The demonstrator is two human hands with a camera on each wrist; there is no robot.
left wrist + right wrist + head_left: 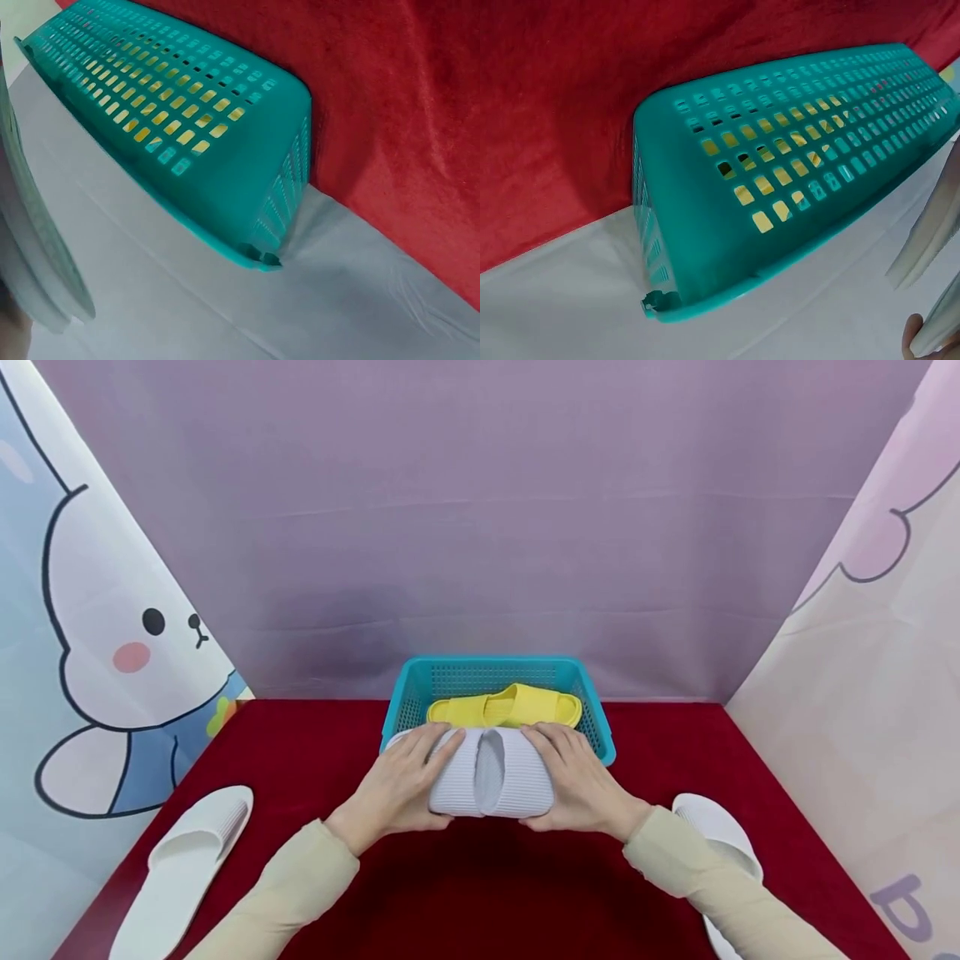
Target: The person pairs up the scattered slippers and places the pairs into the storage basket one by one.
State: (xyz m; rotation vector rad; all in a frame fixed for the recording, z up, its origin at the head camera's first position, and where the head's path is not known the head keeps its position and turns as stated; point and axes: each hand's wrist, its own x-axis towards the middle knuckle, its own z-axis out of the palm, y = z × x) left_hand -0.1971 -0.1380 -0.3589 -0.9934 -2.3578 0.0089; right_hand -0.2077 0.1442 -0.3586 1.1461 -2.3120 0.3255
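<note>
A pair of pale grey ribbed slippers (521,777) is held in front of the teal basket (602,727), the two strap ends meeting in the middle. My left hand (397,785) grips the left end and my right hand (583,781) the right end, thumbs toward me. Overlapping the basket's near rim in the head view, the slippers hide part of it. Inside the basket lie yellow slippers (536,703), which also show through its slotted side in both wrist views. Stacked pale soles (41,247) edge into the left wrist view.
One white slipper (168,877) rests on the red cloth (315,743) at the left. Another white slipper (720,827) lies at the right, partly covered by my right sleeve (697,868). A purple-grey backdrop (480,527) rises behind the basket, with printed panels on both sides.
</note>
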